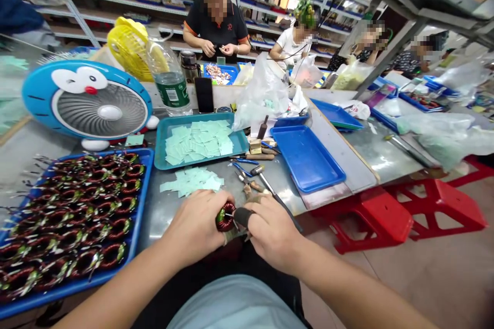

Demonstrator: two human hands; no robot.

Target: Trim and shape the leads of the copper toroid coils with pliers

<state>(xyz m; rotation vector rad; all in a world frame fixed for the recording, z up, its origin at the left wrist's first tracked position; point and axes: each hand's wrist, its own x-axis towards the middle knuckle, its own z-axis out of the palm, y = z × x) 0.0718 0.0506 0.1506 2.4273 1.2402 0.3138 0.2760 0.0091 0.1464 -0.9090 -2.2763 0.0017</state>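
Metal bench (156, 211) beyond fingers (219, 197): left hand (198, 221) clasping coil (223, 222), right hand (274, 229) adjacent, hold unclear; slipping grip could scrape windings (229, 208).

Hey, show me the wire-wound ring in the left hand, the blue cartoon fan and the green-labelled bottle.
Wire-wound ring (226, 219): head view, middle of its exposed face.
Blue cartoon fan (109, 112): head view, hub of its grille.
Green-labelled bottle (172, 91): head view, its label.

Lower middle of the frame: bumpy, shiny dark red wire ring (225, 222). Centre: dull, flat pale green paper-like slips (193, 181) on shiny grey metal table (157, 211). Left: smooth blue plastic tray (143, 190). Right: shiny red plastic stools (386, 216).
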